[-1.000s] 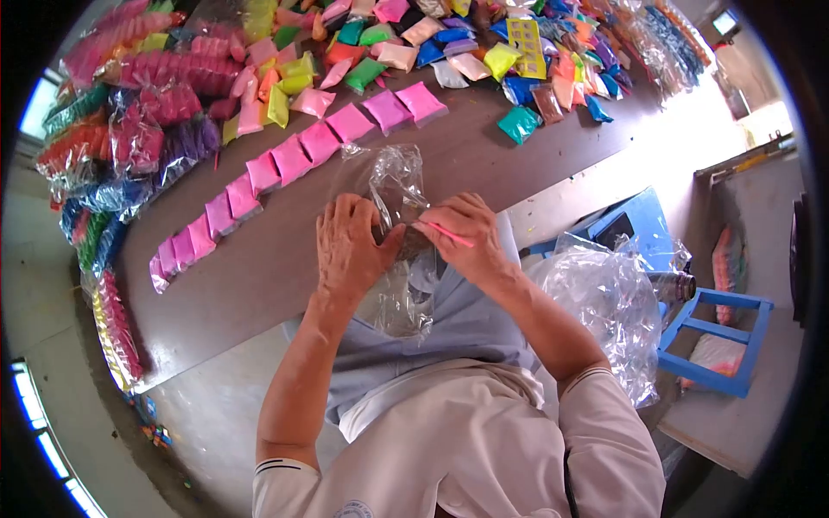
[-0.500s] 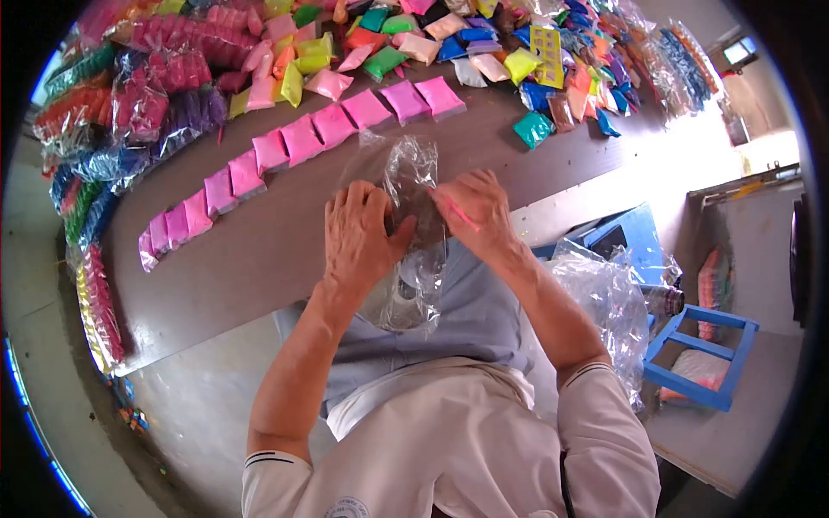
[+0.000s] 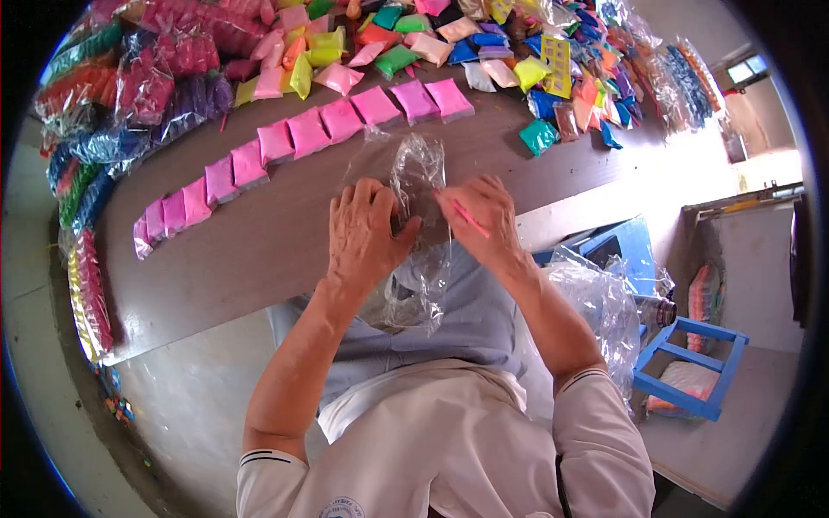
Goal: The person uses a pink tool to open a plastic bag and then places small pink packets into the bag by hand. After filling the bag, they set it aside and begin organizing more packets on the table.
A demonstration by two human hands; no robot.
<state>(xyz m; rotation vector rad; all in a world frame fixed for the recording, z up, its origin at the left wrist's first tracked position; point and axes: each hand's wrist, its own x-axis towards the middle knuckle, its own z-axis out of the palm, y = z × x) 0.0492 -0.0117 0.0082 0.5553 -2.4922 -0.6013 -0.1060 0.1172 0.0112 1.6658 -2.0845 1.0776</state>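
A clear plastic bag (image 3: 420, 285) hangs between my hands at the table's near edge, its lower part over my lap. My left hand (image 3: 367, 226) grips the bag's left side, thumb pointing across it. Fingers closed, my right hand (image 3: 485, 216) is at the bag's right edge, with a thin pink stick (image 3: 469, 219) lying across the palm side. Its fingertips are slightly blurred. Beyond the bag, a curved row of pink and purple packets (image 3: 308, 131) lies on the dark table (image 3: 250, 250).
Heaps of colourful packets (image 3: 397, 60) cover the table's far side, with a yellow tray (image 3: 556, 67) among them. Bundled bags (image 3: 173, 99) are piled at left. To my right are loose clear plastic (image 3: 596, 298), a blue crate (image 3: 630, 250) and a blue frame (image 3: 691, 401).
My right hand has shifted slightly right and down with the pink stick. My left hand stays on the bag. The whole view has moved a little.
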